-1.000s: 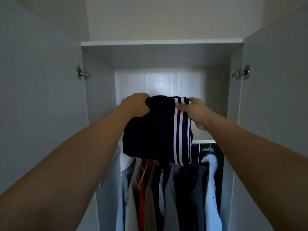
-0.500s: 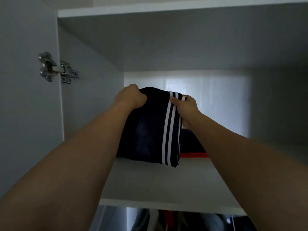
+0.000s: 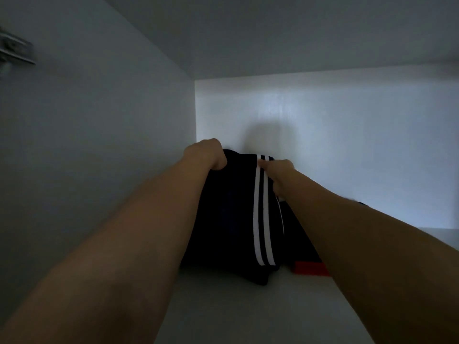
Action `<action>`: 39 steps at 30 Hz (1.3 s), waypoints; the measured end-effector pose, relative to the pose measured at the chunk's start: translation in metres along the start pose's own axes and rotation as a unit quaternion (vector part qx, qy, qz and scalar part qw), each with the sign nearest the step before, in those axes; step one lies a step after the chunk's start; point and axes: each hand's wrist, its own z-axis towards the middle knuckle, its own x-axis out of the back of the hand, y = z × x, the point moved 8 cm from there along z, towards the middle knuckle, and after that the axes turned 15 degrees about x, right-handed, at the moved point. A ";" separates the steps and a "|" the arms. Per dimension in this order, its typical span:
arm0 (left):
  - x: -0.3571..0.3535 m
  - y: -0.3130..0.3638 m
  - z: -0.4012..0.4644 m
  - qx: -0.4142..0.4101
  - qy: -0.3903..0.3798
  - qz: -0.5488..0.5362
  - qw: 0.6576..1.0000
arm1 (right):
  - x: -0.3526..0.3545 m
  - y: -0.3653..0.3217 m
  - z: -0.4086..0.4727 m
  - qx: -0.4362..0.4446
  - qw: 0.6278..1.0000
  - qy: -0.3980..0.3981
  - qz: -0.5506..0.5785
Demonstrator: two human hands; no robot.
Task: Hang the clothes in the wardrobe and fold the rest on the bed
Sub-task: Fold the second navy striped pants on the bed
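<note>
White wardrobe shelf [image 3: 223,306], dim compartment. Folded dark garment [image 3: 231,219], white side stripes, resting on shelf. Left hand [image 3: 206,155] and right hand [image 3: 279,173] grasp its top edge.

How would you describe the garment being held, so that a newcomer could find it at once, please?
Look at the white wardrobe shelf, near its left wall. The folded dark navy garment stands there between the left hand and right hand. Only it bears white stripes, unlike the dark pile with a red edge beside it.
</note>
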 end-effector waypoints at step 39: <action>0.000 -0.086 -0.250 -0.079 0.172 -0.080 0.979 | 0.044 -0.062 -0.229 0.343 0.767 -0.228 -0.492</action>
